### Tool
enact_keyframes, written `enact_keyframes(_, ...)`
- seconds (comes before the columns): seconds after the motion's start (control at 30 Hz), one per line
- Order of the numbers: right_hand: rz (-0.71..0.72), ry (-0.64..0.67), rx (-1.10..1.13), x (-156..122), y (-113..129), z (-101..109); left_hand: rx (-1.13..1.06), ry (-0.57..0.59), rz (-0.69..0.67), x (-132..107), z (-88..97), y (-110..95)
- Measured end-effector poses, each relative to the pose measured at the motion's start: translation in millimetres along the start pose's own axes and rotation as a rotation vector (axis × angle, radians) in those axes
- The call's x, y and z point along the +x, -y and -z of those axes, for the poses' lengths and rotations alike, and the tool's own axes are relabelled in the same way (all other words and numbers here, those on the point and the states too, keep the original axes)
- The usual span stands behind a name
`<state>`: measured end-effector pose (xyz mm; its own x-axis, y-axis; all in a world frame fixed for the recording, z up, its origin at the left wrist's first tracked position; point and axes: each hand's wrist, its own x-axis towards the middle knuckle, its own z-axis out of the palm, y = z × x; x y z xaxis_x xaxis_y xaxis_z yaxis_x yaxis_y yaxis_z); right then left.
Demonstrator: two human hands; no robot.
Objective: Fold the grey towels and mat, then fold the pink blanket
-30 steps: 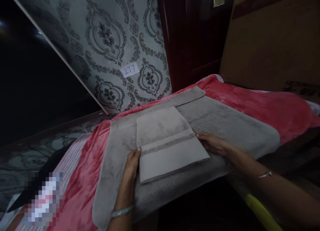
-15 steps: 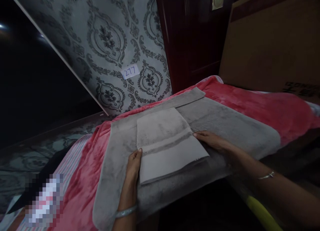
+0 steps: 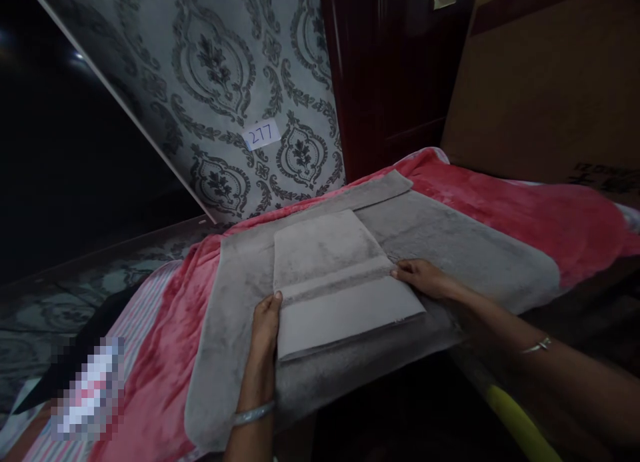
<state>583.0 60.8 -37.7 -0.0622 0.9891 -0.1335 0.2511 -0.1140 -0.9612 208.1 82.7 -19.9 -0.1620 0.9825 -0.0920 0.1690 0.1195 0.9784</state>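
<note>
A small grey plush mat lies on a much larger grey plush mat. Its near part is a smooth pale flap, with a darker plush band between the flap and the far panel. My left hand, with a bangle at the wrist, pinches the small mat's left edge, thumb on top. On the right edge, at the end of the dark band, my right hand grips it with curled fingers; that wrist also wears a bangle. Fingers under the edges are hidden.
Under the large mat spreads a red blanket over striped cloth. Behind are patterned wallpaper with a paper label "277", a dark red door and a big cardboard box. A yellow rounded object is low right.
The near flap's right corner has shifted slightly right, and its near edge lies straighter. My right hand has moved a little to the right. Both hands keep hold of the edges.
</note>
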Motion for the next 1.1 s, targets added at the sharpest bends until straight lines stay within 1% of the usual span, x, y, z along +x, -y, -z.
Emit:
enact_keyframes(0.07, -0.017, 0.02, -0.004, -0.2, 0.2, 3.0, 0.002, 0.016, 0.015, -0.1, 0.2, -0.9)
enact_keyframes(0.1, -0.037, 0.05, 0.017, -0.7, 1.8, 3.8, -0.005, 0.035, 0.029, -0.6, -0.1, -2.0)
enact_keyframes(0.17, -0.077, 0.114, 0.079, -1.8, 7.0, 3.7, -0.032, 0.083, 0.061, -2.4, -1.6, -5.1)
enact_keyframes(0.23, -0.086, 0.147, 0.146, -2.7, 12.9, 1.1, -0.05, 0.109, 0.072, -4.7, -4.6, -8.3)
enact_keyframes(0.3, -0.05, 0.161, 0.201, -2.7, 15.9, -3.8, -0.044, 0.1, 0.046, -6.2, -8.1, -9.5)
enact_keyframes(0.37, -0.013, 0.181, 0.226, -1.6, 13.5, -8.2, -0.031, 0.078, 0.004, -6.3, -9.8, -7.6)
enact_keyframes(0.43, 0.004, 0.205, 0.22, 0.2, 6.6, -8.8, -0.018, 0.068, -0.023, -5.0, -7.6, -3.4)
enact_keyframes(0.5, 0.02, 0.197, 0.157, 2.5, -0.8, -3.9, -0.014, 0.056, -0.031, -2.8, -1.4, -0.2)
enact_keyframes(0.53, 0.035, 0.16, 0.086, 3.9, -2.8, 0.0, -0.003, 0.028, -0.035, -1.6, 2.4, -0.3)
enact_keyframes(0.6, 0.08, 0.005, -0.121, 7.2, 0.6, 6.8, 0.067, -0.095, -0.082, 0.4, 7.2, -6.1)
enact_keyframes(0.67, 0.169, -0.19, -0.309, 11.4, 14.8, 5.5, 0.187, -0.21, -0.211, 1.9, 3.1, -18.8)
enact_keyframes(0.7, 0.241, -0.26, -0.376, 14.1, 24.8, 0.1, 0.242, -0.215, -0.299, 2.5, -3.5, -26.4)
enact_keyframes(0.73, 0.324, -0.297, -0.433, 17.3, 35.2, -8.4, 0.277, -0.172, -0.391, 3.2, -12.7, -33.7)
enact_keyframes(0.77, 0.405, -0.298, -0.488, 20.9, 44.8, -19.5, 0.295, -0.092, -0.472, 4.0, -23.9, -39.7)
enact_keyframes(0.8, 0.465, -0.275, -0.558, 24.9, 52.2, -32.1, 0.31, 0.005, -0.533, 5.2, -36.0, -43.6)
enact_keyframes(0.83, 0.493, -0.243, -0.631, 28.9, 56.5, -44.9, 0.336, 0.087, -0.569, 6.5, -47.7, -44.9)
enact_keyframes(0.87, 0.483, -0.206, -0.702, 32.7, 57.5, -56.6, 0.379, 0.15, -0.579, 7.9, -58.0, -43.8)
enact_keyframes(0.93, 0.412, -0.141, -0.821, 39.2, 50.8, -73.7, 0.531, 0.218, -0.55, 10.5, -71.8, -36.2)
enact_keyframes(1.0, 0.346, -0.104, -0.905, 43.4, 38.8, -80.9, 0.756, 0.243, -0.515, 11.8, -76.2, -27.2)
enact_keyframes(1.1, 0.315, -0.092, -0.991, 45.5, 27.2, -80.2, 1.08, 0.256, -0.509, 11.1, -74.3, -21.7)
